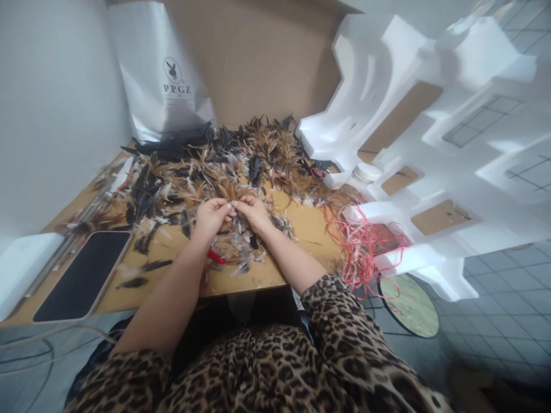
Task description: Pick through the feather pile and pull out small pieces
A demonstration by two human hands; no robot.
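Both my hands meet above the near middle of the tabletop, fingertips almost touching. My left hand (pixel 210 218) is closed in a pinch at the base of a fan of brown feathers (pixel 230 190). From the other side my right hand (pixel 253 212) pinches the same base, thumb and forefinger together. The feather tips point away from me. Below my hands lies a loose heap of pale fluffy feathers (pixel 243 246). A red-handled tool (pixel 216 256), its other end hidden, lies under my left wrist. Any thread or tie at the pinch is too small to make out.
Piles of black and brown feathers (pixel 275 146) cover the table's back. A phone (pixel 84 275) and a white box (pixel 30 269) lie left. Tangled pink string (pixel 365 246), a white-lidded jar (pixel 365 173) and large white foam packing (pixel 387 115) stand right. A silver bag (pixel 159 74) stands behind.
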